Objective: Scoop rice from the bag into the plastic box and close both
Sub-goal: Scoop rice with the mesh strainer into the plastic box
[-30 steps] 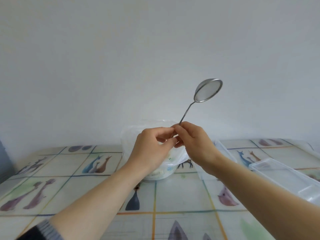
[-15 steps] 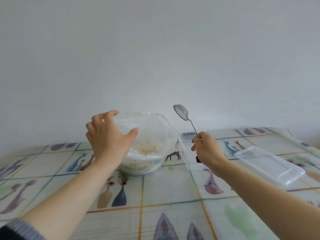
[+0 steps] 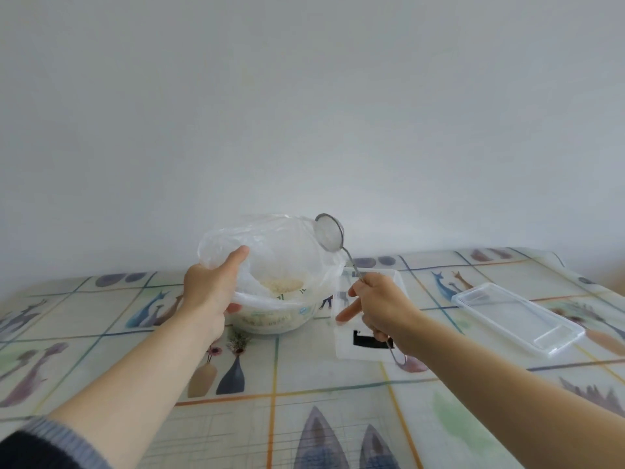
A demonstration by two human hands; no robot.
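A clear plastic bag (image 3: 280, 255) with white rice (image 3: 282, 285) at its bottom stands open on the table. My left hand (image 3: 211, 289) grips the bag's left rim, thumb on the edge, holding the mouth open. My right hand (image 3: 380, 304) holds the thin metal handle of a small mesh scoop (image 3: 329, 235), whose round head is raised at the bag's right rim. The clear plastic box (image 3: 348, 336) stands just right of the bag, partly hidden behind my right hand. Its clear lid (image 3: 515, 316) lies flat further right.
The table (image 3: 304, 377) has a patterned cloth with animals and vases. A plain white wall rises close behind the bag. The table's right edge shows at the far right.
My hands have parted: the left went to the bag's rim and opened the mouth, the right lowered the scoop from high up down to the bag's right rim. The view tilted down.
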